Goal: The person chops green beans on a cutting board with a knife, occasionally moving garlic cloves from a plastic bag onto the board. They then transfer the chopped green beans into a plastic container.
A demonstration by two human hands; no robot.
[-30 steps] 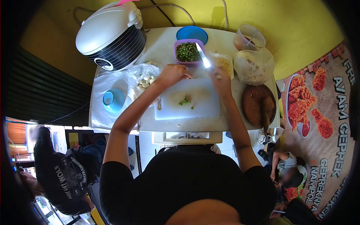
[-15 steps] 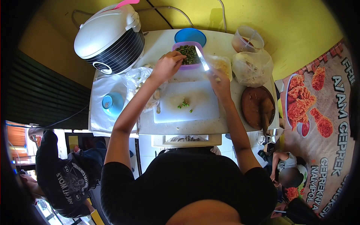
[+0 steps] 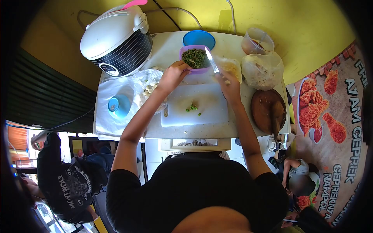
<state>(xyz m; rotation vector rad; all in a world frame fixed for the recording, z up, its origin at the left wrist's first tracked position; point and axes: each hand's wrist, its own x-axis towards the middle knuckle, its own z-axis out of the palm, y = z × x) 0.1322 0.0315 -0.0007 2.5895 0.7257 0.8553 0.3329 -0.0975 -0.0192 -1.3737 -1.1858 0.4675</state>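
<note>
A: At the right hand [image 3: 229,84], what sort of grip?

B: Closed firmly round the handle of a slim knife [image 3: 211,60]. Bright, smooth metal, tapering to a point, slanted away from the body, just beside the right edge of the tub.

A: And at the left hand [image 3: 175,75]?

B: Bunched at the fingertips, by the near-left corner of the purple plastic tub [image 3: 200,71]. Cannot tell whether pinching the rim.

A: Inside the tub?

B: Small chopped green pieces [image 3: 194,57], dense, grainy. Just behind, a flat round blue lid [image 3: 199,38].

A: Nearer the body?

B: On the bench [image 3: 167,43], a white rectangular cutting board [image 3: 211,117], smooth, stained yellowish-brown; near its middle, a few brighter green bits [image 3: 192,107]. To the left, rounded pale cloves [image 3: 149,90] in crinkled clear plastic. To the right, a shallow, round brown mortar [image 3: 260,110] with a thick pestle [image 3: 277,116].
</note>
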